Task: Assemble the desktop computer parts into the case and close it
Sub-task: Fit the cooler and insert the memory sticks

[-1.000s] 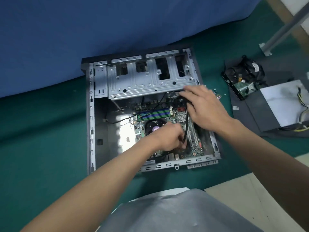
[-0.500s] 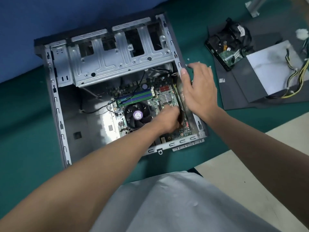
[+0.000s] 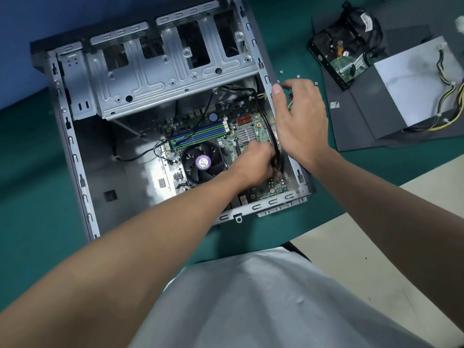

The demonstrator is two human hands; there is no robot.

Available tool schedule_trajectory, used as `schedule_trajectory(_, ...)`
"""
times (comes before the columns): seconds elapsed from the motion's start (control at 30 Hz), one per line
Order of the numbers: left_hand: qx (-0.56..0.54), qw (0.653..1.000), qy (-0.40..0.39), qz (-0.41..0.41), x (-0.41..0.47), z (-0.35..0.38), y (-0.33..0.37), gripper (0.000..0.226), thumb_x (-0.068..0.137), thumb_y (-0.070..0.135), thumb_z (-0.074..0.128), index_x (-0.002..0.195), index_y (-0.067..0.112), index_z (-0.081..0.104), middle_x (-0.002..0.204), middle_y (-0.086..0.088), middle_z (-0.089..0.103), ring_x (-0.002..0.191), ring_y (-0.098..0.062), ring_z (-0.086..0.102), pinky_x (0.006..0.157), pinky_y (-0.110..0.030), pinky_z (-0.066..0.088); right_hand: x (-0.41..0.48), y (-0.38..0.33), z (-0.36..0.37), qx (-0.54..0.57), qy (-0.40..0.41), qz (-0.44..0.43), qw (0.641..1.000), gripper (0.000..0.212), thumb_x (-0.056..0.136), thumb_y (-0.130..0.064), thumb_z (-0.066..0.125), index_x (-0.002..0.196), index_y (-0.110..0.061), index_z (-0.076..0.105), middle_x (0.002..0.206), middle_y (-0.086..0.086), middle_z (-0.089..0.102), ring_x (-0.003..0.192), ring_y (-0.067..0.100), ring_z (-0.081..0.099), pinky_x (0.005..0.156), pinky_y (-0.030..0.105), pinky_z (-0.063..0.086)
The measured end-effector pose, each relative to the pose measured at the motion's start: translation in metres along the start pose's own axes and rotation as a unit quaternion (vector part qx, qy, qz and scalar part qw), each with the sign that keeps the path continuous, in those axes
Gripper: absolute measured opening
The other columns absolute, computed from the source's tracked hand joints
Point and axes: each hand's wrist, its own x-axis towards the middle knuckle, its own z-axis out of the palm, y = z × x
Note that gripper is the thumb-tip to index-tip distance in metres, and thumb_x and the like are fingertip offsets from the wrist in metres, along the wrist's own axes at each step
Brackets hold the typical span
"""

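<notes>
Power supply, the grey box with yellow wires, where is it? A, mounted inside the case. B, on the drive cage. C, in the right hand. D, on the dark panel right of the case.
D: the power supply lies on the dark panel outside the case; the left hand grips a black cable inside, and the right hand hovers at the case wall.

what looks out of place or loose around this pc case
Small loose screws lie scattered on the green mat just outside the case, by the right hand, easy to knock away. The hard drive and power supply sit outside it on a dark panel, not yet installed.
</notes>
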Motion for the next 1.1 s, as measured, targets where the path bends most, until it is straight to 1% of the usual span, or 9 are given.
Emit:
schedule_trajectory(0.07,-0.031,0.999,0.012,-0.023,0.002,0.002,0.004,0.009,0.084,0.008,0.071,0.078,0.003,0.066,0.068,0.002,0.052,0.065,-0.015,0.057,0.077,-0.029,0.056,0.0,0.0,0.0,0.001,0.003,0.002,1.0,0.044,0.1,-0.043,0.035,0.122,-0.011,0.055,0.124,0.001,0.055,0.115,0.017,0.047,0.088,0.028,0.035)
schedule_trajectory(0.13,-0.044,0.998,0.018,-0.045,0.004,0.004,0.006,0.025,0.083,0.01,0.073,0.065,0.013,0.056,0.068,0.003,0.05,0.074,-0.022,0.057,0.079,-0.031,0.055,0.0,0.0,0.0,-0.002,0.006,0.002,1.0,0.044,0.1,-0.043,0.035,0.121,-0.011,0.056,0.123,0.001,0.056,0.114,0.016,0.048,0.087,0.026,0.034)
schedule_trajectory(0.23,-0.047,0.996,0.022,-0.067,0.004,0.007,0.006,0.038,0.083,0.013,0.074,0.061,0.021,0.045,0.065,0.006,0.047,0.066,-0.016,0.057,0.071,-0.028,0.052,0.0,0.001,0.001,-0.001,0.007,0.001,1.0,0.045,0.1,-0.043,0.034,0.121,-0.01,0.056,0.122,0.001,0.057,0.114,0.016,0.048,0.087,0.025,0.033)
schedule_trajectory(0.33,-0.042,0.996,0.012,-0.08,0.002,0.011,0.005,0.034,0.084,0.018,0.075,0.066,0.02,0.047,0.07,0.004,0.051,0.061,-0.007,0.052,0.067,-0.028,0.051,0.001,0.002,0.001,-0.004,0.007,0.002,1.0,0.045,0.1,-0.044,0.033,0.12,-0.01,0.056,0.12,0.001,0.057,0.112,0.016,0.049,0.085,0.023,0.031)
schedule_trajectory(0.43,-0.038,0.996,0.002,-0.08,0.002,0.011,0.006,0.03,0.085,0.018,0.075,0.069,0.018,0.049,0.076,0.0,0.054,0.077,-0.021,0.061,0.076,-0.038,0.056,0.001,0.002,0.003,-0.007,0.008,0.003,1.0,0.045,0.099,-0.044,0.033,0.118,-0.01,0.057,0.119,0.002,0.058,0.111,0.017,0.049,0.084,0.024,0.032)
schedule_trajectory(0.63,-0.019,0.998,0.016,-0.066,0.004,0.016,0.005,0.027,0.084,0.023,0.075,0.083,0.015,0.05,0.073,0.005,0.033,0.082,-0.021,0.046,0.07,-0.032,0.041,0.001,0.002,0.003,-0.004,0.011,0.009,1.0,0.045,0.099,-0.044,0.034,0.115,-0.011,0.058,0.116,0.002,0.059,0.108,0.018,0.051,0.085,0.027,0.035)
schedule_trajectory(0.87,-0.01,0.999,0.007,-0.05,0.006,0.018,0.005,0.024,0.085,0.02,0.074,0.087,0.011,0.052,0.074,0.002,0.043,0.082,-0.024,0.056,0.073,-0.035,0.05,0.001,0.0,0.003,-0.002,0.009,0.014,1.0,0.044,0.099,-0.045,0.034,0.113,-0.012,0.059,0.114,0.001,0.059,0.105,0.018,0.053,0.085,0.031,0.039)
schedule_trajectory(1.0,-0.005,0.999,0.011,-0.052,0.007,0.019,0.006,0.029,0.083,0.022,0.075,0.1,0.006,0.059,0.078,-0.001,0.047,0.079,-0.023,0.051,0.07,-0.033,0.043,0.0,0.001,0.002,-0.002,0.01,0.013,1.0,0.043,0.098,-0.045,0.034,0.111,-0.012,0.059,0.112,0.001,0.059,0.102,0.017,0.054,0.084,0.029,0.038)
schedule_trajectory(1.1,0.014,0.998,0.015,-0.054,0.007,0.018,0.007,0.029,0.083,0.024,0.074,0.1,0.006,0.058,0.082,-0.004,0.048,0.078,-0.023,0.049,0.072,-0.034,0.044,0.0,0.001,0.002,-0.006,0.008,0.011,1.0,0.043,0.099,-0.045,0.035,0.111,-0.012,0.059,0.112,0.0,0.059,0.101,0.017,0.054,0.083,0.029,0.038)
